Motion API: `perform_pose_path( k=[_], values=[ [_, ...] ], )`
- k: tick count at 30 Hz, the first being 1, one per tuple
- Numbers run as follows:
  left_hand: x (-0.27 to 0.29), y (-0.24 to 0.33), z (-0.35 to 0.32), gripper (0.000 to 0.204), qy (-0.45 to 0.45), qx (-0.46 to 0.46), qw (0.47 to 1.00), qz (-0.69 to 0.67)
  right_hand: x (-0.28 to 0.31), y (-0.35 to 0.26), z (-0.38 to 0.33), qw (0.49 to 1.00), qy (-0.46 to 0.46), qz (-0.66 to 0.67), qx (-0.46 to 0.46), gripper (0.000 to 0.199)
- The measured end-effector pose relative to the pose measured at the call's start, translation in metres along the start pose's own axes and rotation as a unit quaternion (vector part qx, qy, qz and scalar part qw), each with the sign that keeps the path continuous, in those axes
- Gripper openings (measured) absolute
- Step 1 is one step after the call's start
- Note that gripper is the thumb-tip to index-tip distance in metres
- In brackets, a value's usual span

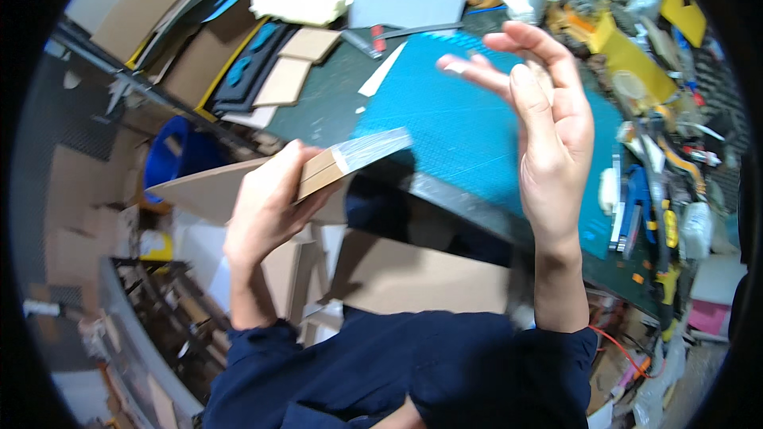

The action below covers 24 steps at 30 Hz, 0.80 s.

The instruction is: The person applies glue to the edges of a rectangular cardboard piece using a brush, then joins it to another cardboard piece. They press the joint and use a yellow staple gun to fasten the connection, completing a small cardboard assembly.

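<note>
My left hand (266,202) is closed around a stack of brown boards (319,175), seen edge-on. Clear, shiny tape or film (372,148) covers the end of the stack that points away to the right. The stack is held tilted, in front of the table's near edge. Above the teal cutting mat (453,123) my right hand (548,111) is raised, its fingers apart and partly bent. A small white patch shows at one of its fingertips; I cannot tell whether it is a nail or a scrap of something.
A tan panel (214,184) sticks out left behind my left hand, near a blue bin (179,155). Tan board pieces (282,82) lie on the table's left. Pliers, knives and other tools (656,183) crowd its right side. Grey sheets (409,0) lie at the back.
</note>
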<state>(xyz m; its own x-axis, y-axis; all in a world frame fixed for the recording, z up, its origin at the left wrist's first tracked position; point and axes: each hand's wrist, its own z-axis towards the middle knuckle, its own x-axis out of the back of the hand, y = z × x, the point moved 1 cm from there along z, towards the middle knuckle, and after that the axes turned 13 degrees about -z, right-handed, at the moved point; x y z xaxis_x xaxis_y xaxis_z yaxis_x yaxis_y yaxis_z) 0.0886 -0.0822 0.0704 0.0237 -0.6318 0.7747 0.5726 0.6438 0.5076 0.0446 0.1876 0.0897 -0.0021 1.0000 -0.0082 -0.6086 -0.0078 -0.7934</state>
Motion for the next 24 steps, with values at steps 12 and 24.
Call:
perform_pose_path(
  k=[12,24],
  values=[
    [0.002,0.002,0.004,0.037,0.017,0.0,0.999,-0.027,0.155,0.133,0.206,0.704,0.028,-0.687,0.177,0.045],
    [0.009,-0.004,0.005,0.037,0.001,-0.028,1.0,-0.013,0.157,0.207,0.225,0.636,-0.032,-0.752,0.171,0.037]
  ],
)
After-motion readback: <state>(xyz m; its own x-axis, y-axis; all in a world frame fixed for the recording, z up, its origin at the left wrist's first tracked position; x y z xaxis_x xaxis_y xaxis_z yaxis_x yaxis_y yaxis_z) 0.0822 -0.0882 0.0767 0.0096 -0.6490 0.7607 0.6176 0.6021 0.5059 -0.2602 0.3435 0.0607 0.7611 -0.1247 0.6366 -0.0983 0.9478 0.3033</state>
